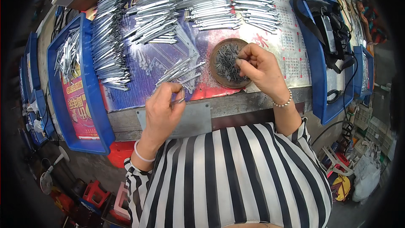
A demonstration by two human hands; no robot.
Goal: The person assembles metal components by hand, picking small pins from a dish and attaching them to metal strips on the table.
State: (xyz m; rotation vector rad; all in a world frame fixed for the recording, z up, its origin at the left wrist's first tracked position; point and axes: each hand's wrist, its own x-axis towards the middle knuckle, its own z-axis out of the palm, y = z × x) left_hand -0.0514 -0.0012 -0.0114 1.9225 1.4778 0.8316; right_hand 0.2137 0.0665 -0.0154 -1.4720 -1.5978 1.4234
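My left hand [162, 109] is closed near the table's front edge, pinching a thin metal strip [179, 101] whose end shows past the fingers. Over the right rim of a round brown bowl [222, 82], the thumb and fingertips of my right hand [262, 68] are pressed together; whatever lies between them is too small to make out. Many short dark metal pins [227, 59] fill the bowl. A small loose pile of silvery strips [177, 72] lies between my hands, beyond the left one.
Dense rows of flat metal strips [110, 42] cover the table's far side. A blue tray [97, 118] with more strips stands at left. At right, another blue tray [322, 97] holds black straps and a cable. A grey metal plate [196, 120] sits at the front edge.
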